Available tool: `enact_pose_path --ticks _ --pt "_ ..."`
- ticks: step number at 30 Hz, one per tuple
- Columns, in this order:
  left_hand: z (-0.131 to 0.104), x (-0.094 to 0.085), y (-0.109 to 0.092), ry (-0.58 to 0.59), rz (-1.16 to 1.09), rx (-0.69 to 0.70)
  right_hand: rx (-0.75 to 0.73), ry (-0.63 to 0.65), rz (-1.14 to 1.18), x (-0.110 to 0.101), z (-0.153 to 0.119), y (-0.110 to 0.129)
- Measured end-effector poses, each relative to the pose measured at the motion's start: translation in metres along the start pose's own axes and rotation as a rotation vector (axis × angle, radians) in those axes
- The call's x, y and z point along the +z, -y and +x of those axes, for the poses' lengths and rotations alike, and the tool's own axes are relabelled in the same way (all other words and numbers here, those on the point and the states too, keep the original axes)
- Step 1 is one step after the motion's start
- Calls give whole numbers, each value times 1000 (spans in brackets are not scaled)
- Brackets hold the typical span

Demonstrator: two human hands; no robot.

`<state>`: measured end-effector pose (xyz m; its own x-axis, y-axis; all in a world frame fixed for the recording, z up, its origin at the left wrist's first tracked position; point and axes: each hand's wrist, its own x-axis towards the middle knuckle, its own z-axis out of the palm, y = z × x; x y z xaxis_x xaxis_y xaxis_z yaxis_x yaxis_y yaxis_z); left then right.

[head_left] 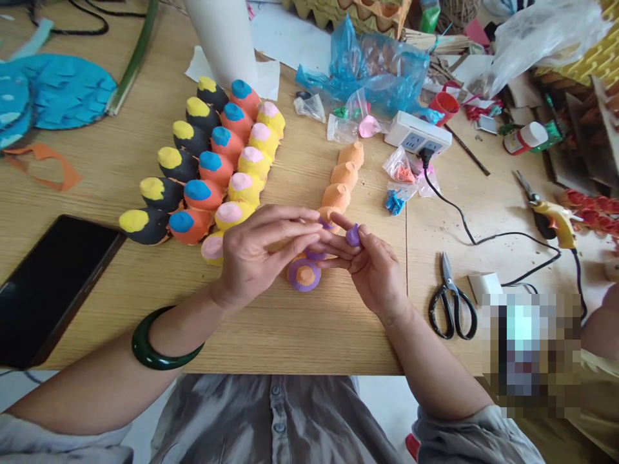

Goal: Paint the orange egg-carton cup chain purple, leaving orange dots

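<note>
Clay-like purple lump (pixel 353 236), one, smooth, peaked, pinched between thumb and fingers of right hand (pixel 376 267), above wooden tabletop (pixel 261 345). Left hand (pixel 256 248): fingers straight, narrowly spaced, near right fingertips; contents, cannot tell. Beneath, orange strip (pixel 337 196) of rough domes, one, partly hidden, purple on nearest. Leftward, domed cups (pixel 184 136), three rows of six: black-yellow, orange-blue, yellow-pink. Steel scissors (pixel 452 299), black-handled, one pair.
</note>
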<state>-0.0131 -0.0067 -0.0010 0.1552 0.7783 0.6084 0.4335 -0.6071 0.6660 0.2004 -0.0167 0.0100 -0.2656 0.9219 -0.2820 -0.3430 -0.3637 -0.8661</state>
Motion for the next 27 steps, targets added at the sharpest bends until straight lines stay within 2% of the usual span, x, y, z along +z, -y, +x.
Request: enact_pose_path --ticks 3,6,8,11,14,17,22,27 --pt "-1 2 5 -86 -70 -177 -85 -76 -10 -4 2 3" --pt "-2 2 6 -80 -171 -251 -132 -98 9 -9 5 5" --pt "-3 2 2 -67 -219 -257 -117 -74 31 -9 6 5" --pt "-3 3 -9 -49 -261 -273 -22 33 50 -3 2 4" --pt "-5 6 -16 -3 -277 -203 100 163 55 4 -2 2" --pt "-7 9 -18 31 -297 -129 175 207 84 8 -4 1" --pt "-8 8 -17 91 -353 -229 153 131 83 4 -2 2" --pt "-6 8 -4 11 -323 -521 -40 -117 -207 -10 10 -2"
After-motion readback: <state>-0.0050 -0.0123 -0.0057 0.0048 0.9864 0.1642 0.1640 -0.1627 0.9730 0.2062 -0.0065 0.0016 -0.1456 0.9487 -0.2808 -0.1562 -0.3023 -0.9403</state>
